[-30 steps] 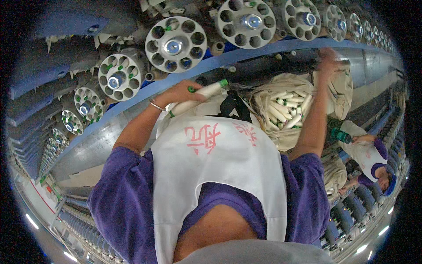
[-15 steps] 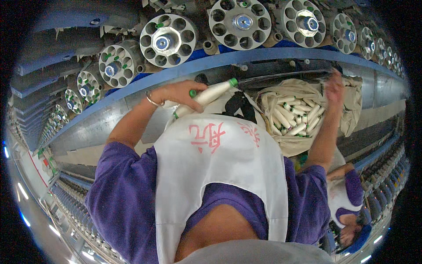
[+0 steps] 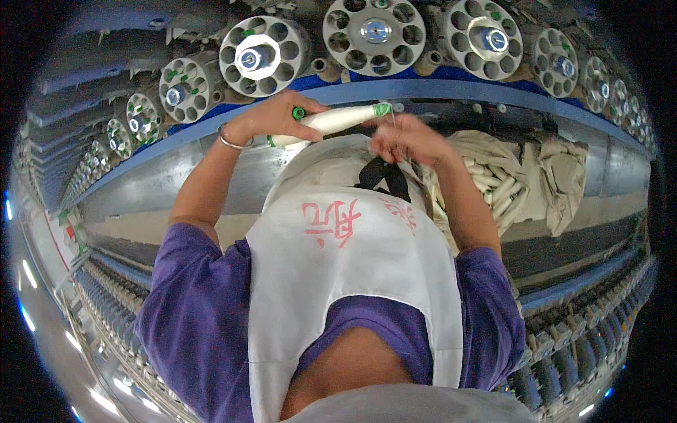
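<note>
My left hand (image 3: 278, 118) is closed round a yarn bobbin (image 3: 338, 120), wound in white with green ends, held almost level with its tip to the right. The green end of a second bobbin (image 3: 298, 113) shows between thumb and fingers; the rest of it is hidden. Just beside the held bobbin's tip is my right hand (image 3: 410, 141), slightly blurred, its fingers curled together. A thin pale strand runs down from the tip toward these fingers, but what they grip is too small to make out.
Round magazines with holes (image 3: 376, 32) line the machine above a blue rail (image 3: 430, 88), some holding green-tipped bobbins. Right of me, an open cloth bag (image 3: 486, 144) holds many white bobbins (image 3: 497, 187). Another beige cloth (image 3: 564, 169) hangs beside it. Machine rows run behind me.
My right hand has swung left from beyond the bag to the bobbin's tip. My left hand has risen slightly with its bobbins. The other person at lower right is out of view.
</note>
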`<state>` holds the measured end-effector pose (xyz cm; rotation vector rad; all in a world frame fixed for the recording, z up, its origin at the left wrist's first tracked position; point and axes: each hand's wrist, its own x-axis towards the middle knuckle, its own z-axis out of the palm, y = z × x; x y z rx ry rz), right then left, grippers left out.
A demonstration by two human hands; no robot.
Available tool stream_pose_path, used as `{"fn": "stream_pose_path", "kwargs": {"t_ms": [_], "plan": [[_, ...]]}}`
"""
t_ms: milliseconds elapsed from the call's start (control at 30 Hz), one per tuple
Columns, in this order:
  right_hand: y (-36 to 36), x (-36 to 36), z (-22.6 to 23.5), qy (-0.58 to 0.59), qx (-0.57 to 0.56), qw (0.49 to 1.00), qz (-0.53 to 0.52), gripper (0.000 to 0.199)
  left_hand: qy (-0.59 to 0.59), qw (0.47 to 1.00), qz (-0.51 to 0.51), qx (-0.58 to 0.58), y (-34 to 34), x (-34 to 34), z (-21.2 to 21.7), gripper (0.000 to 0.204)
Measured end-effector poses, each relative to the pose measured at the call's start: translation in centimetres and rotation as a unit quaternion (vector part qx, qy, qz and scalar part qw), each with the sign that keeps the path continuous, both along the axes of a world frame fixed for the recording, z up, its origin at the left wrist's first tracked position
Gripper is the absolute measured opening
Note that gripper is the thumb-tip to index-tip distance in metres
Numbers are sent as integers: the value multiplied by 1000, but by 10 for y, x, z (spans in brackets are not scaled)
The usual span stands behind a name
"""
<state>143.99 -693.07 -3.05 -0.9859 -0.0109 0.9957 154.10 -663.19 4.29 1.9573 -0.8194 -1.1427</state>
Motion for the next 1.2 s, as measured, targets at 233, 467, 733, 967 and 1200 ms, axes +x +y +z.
{"fn": "stream_pose_path", "kwargs": {"t_ms": [233, 467, 733, 967, 1200], "plan": [[-123, -24, -41, 89, 193, 825, -524, 13, -88, 993, -55, 55, 25, 11, -1, 56], [-329, -98, 31, -106, -353, 536, -760, 17, -68, 995, -46, 53, 63, 11, -11, 63], [-1, 53, 11, -579, -268, 766, -82, 36, -24, 998, -63, -10, 56, 26, -13, 53], [92, 51, -4, -9, -143, 981, 134, 35, -74, 996, -39, 44, 83, 38, -7, 46], [-113, 36, -20, 109, 51, 834, -538, 23, -120, 989, 75, 35, 149, 52, -13, 51]]}}
